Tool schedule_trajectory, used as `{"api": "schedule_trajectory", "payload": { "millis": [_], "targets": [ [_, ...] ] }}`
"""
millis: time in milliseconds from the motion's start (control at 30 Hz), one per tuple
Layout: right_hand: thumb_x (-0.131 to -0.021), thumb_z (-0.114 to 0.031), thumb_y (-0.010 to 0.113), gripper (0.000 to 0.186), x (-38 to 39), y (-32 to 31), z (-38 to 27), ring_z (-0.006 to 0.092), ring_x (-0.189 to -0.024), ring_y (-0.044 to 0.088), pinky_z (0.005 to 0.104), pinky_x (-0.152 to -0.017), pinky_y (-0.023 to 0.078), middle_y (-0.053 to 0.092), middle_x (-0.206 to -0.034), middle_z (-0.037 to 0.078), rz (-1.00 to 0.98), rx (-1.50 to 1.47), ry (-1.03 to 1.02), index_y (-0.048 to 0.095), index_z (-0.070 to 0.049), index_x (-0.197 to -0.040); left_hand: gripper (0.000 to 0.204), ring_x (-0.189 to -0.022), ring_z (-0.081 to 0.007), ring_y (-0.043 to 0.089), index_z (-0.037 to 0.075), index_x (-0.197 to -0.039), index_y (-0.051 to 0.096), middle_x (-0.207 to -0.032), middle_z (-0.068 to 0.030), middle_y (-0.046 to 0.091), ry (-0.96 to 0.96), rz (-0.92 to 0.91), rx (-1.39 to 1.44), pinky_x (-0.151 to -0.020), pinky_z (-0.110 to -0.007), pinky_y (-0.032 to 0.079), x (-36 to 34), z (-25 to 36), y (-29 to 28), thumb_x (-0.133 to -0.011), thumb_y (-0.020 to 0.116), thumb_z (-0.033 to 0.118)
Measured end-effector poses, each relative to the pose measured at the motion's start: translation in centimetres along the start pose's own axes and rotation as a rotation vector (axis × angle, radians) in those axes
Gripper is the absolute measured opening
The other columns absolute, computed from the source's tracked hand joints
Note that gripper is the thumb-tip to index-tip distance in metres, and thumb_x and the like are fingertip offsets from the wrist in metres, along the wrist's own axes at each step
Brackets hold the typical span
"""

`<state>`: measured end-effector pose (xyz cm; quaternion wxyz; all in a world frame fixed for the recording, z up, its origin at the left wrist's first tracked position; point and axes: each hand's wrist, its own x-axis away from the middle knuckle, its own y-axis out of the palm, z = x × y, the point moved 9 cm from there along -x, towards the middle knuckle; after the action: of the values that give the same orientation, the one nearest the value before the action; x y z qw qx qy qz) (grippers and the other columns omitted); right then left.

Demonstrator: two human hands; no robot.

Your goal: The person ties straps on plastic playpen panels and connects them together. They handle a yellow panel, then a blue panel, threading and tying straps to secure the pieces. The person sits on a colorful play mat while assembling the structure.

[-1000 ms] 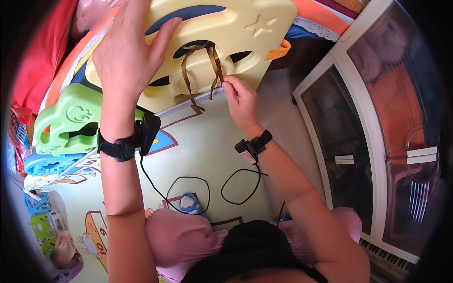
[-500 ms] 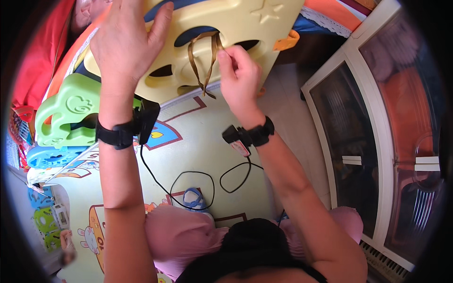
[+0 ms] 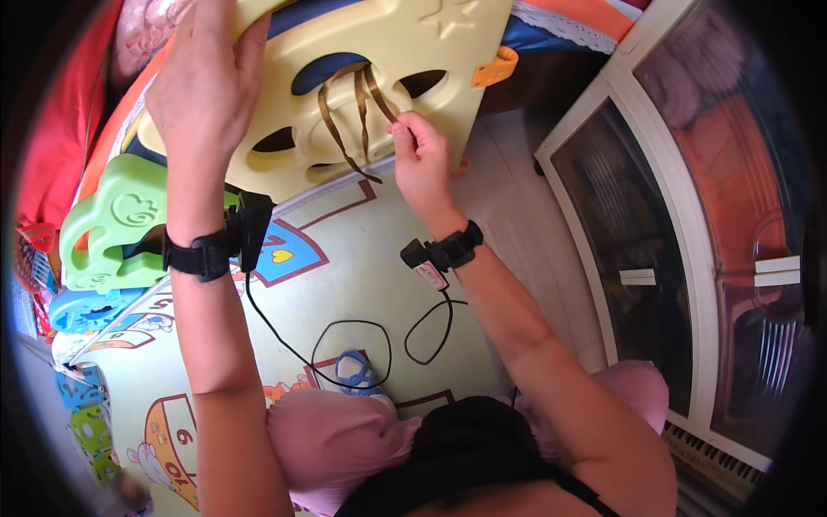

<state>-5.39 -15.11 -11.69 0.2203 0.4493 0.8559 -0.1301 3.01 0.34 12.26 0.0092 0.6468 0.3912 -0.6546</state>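
Note:
A pale yellow plastic panel (image 3: pixel 362 121) with cut-out holes and a raised star stands in front of me. My left hand (image 3: pixel 202 90) is closed round its upper left edge; most of the fingertips are out of sight. A brown ribbon (image 3: pixel 363 108) runs out through the panel's upper hole, and its loose strands hang down the front. Between thumb and fingers, my right hand (image 3: pixel 422 155) pinches one ribbon strand, which is drawn out toward the lower right. An orange plastic piece (image 3: pixel 494 69) sticks out from the panel's right edge.
A green plastic panel (image 3: pixel 121 215) stands at the left, above a blue one (image 3: pixel 95 308). White-framed glass cabinet doors (image 3: pixel 637 250) are on the right. Black cables (image 3: pixel 351 322) from my wrist straps loop over the printed floor mat (image 3: pixel 319 289). A blue shoe (image 3: pixel 355 369) shows beside my knee.
My right hand has moved slightly down, pulling its ribbon strand away from the others. The panel and my left hand appear farther left in the picture.

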Motion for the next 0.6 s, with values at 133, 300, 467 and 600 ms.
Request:
{"api": "schedule_trajectory", "payload": {
  "millis": [133, 300, 467, 600],
  "targets": [
    [-0.1, -0.006, 0.06, 0.01, -0.3, 0.4, -0.9, 0.0039, -0.062, 0.043, 0.0245, -0.055, 0.038, 0.061, -0.073, 0.001, 0.061, 0.011, 0.027, 0.063, 0.003, -0.094, 0.043, -0.113, -0.0389, 0.065, 0.016, -0.136, 0.056, -0.122, -0.0177, 0.068, -0.044, -0.066, -0.001, -0.087, -0.044, 0.053, 0.3, -0.7, 0.8, -0.097, 0.069, 0.03],
    [-0.101, -0.007, 0.059, 0.011, -0.2, 0.6, -1.2, 0.005, -0.064, 0.05, 0.0241, -0.057, 0.042, 0.065, -0.078, 0.002, 0.047, -0.016, 0.043, 0.063, 0.003, -0.098, 0.037, -0.096, -0.0364, 0.063, 0.006, -0.124, 0.059, -0.105, -0.0172, 0.065, 0.091, 0.121, 0.097, -0.083, -0.043, 0.049, 0.1, 2.3, -0.6, -0.089, 0.07, 0.013],
    [-0.094, -0.004, 0.065, 0.009, 1.0, -0.3, 0.9, 0.0256, -0.078, 0.067, 0.0356, -0.07, 0.052, 0.072, -0.09, 0.012, 0.018, -0.163, 0.054, 0.066, -0.001, -0.102, 0.06, -0.109, -0.0285, 0.052, 0.003, -0.118, 0.061, -0.112, -0.0071, 0.06, 0.189, 0.341, -0.123, -0.094, -0.04, 0.039, 4.7, 4.2, -4.1, -0.076, 0.091, 0.031],
    [-0.093, -0.002, 0.067, 0.016, 1.6, -0.7, 1.1, 0.0221, -0.086, 0.069, 0.0328, -0.079, 0.055, 0.074, -0.098, 0.01, -0.018, -0.123, -0.029, 0.067, 0.0, -0.109, 0.059, -0.055, -0.0226, 0.058, 0.006, -0.083, 0.063, -0.063, -0.0056, 0.057, -0.005, -0.275, 0.049, -0.051, -0.034, 0.046, 10.0, 5.7, 3.4, -0.073, 0.084, 0.06]
  ]
}}
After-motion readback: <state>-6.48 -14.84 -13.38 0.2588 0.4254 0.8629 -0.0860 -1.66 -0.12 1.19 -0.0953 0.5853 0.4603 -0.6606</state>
